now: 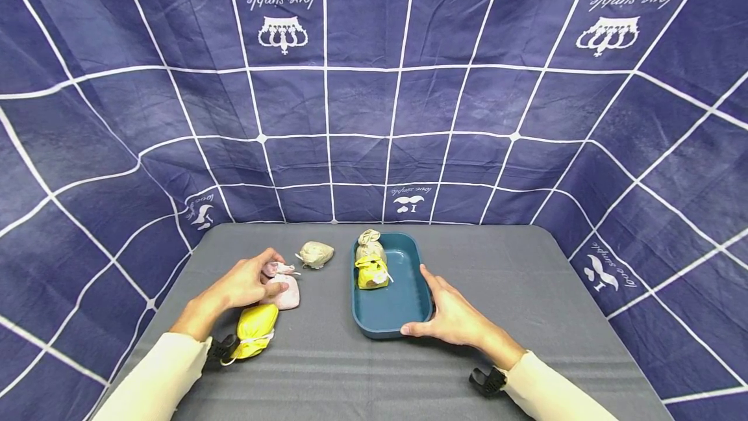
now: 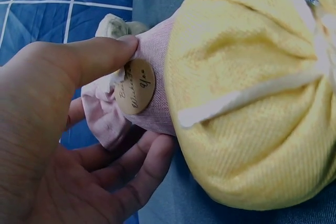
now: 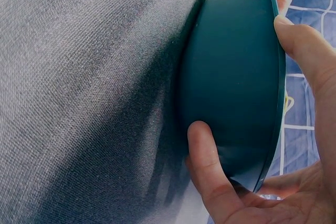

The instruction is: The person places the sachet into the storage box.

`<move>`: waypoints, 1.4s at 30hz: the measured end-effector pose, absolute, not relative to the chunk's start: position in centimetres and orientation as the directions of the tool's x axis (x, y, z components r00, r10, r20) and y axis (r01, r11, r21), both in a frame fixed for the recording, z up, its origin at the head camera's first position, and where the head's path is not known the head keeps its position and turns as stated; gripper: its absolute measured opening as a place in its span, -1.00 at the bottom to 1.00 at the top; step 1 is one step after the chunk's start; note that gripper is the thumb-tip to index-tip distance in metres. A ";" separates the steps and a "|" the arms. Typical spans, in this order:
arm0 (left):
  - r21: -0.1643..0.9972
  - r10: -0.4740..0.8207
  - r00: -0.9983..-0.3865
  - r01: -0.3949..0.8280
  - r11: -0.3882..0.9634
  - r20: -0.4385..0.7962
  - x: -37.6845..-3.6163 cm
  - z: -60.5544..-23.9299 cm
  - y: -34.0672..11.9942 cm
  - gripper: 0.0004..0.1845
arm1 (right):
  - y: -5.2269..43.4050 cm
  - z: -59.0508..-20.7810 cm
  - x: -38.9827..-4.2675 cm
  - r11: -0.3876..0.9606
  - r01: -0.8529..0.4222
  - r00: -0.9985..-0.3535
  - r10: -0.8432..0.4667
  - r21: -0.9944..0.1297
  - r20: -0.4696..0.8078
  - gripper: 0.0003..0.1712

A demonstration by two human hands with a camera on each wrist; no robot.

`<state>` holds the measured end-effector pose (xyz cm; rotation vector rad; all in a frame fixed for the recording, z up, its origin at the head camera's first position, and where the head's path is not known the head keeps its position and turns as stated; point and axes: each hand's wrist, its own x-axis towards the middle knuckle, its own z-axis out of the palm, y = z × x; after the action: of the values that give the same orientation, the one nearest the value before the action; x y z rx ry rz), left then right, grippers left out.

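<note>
I see my left hand [image 1: 248,284] pinching the pink pouch [image 1: 284,288] left of centre — the tray [image 1: 388,317], gripped by my right hand [image 1: 452,320], lies to its right.

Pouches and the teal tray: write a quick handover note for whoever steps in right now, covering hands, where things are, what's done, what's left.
Left hand: pinches the pink pouch on the table, thumb by its round tag.
Right hand: grips the near right corner of the teal tray, steadying it.
In the tray: a beige pouch and a yellow pouch, at its far left end.
On the grey table: the pink pouch, another yellow pouch near the left wrist, another beige pouch further back.
Done: two pouches in the tray. Probably left: the three on the table, pink first.
</note>
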<state>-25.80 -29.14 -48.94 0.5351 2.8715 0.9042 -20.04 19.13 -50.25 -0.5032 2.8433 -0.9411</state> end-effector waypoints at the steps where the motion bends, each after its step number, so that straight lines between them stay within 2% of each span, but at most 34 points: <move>1: 0.565 0.360 -0.932 0.314 0.763 0.032 -25.8 -48.9 -29.1 -0.45 | 19.1 -50.3 -20.1 0.753 -0.276 -0.940 -0.341 -0.598 0.004 0.70; 11: 0.549 0.424 -0.902 0.399 0.735 0.087 -25.9 -48.9 -29.0 -0.51 | 19.1 -50.2 -20.0 0.753 -0.270 -0.941 -0.338 -0.600 -0.001 0.70; 24: 0.578 0.445 -0.894 0.390 0.717 0.051 -25.7 -48.5 -28.8 -0.43 | 19.2 -50.2 -19.9 0.758 -0.274 -0.940 -0.340 -0.592 0.001 0.69; 33: 0.547 0.456 -0.880 0.449 0.706 0.135 -25.8 -48.2 -28.3 -0.44 | 19.2 -50.1 -20.0 0.760 -0.280 -0.939 -0.343 -0.587 0.004 0.70; 42: 0.515 0.388 -0.882 0.472 0.716 0.269 -25.6 -47.6 -26.8 -0.46 | 19.2 -50.3 -19.9 0.757 -0.276 -0.940 -0.340 -0.593 0.004 0.70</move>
<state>-25.56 -26.77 -47.60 0.7664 3.0396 0.9759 -19.92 19.15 -50.28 -0.5008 2.8468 -0.9355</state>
